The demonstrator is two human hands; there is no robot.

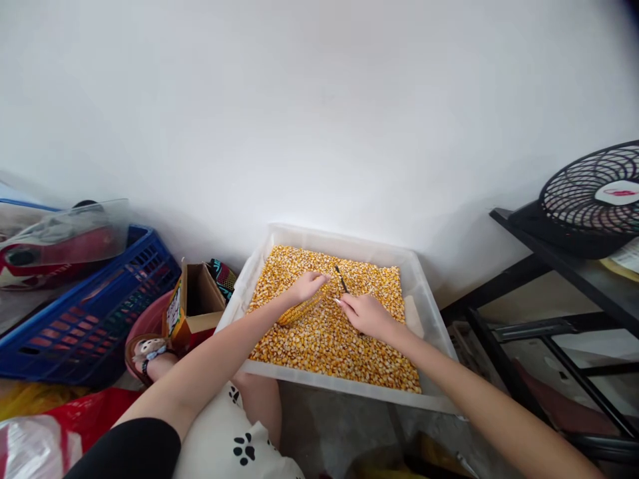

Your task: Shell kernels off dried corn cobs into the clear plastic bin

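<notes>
A translucent white plastic bin (319,376) holds a broad layer of loose yellow corn kernels (329,349). Over the middle of it, my left hand (308,286) is closed on a corn cob (295,314) that still bears yellow kernels and points down to the left. My right hand (368,315), just right of the cob, is closed around a thin dark tool (342,279) whose narrow end sticks up and away; its exact kind is too small to tell. A gap shows between the tool and the cob.
A white wall rises behind the bin. At the left stand a blue plastic crate (90,332), an open cardboard box (200,299) and a red bag (94,412). To the right, a black fan (594,193) rests on a black metal frame (539,266).
</notes>
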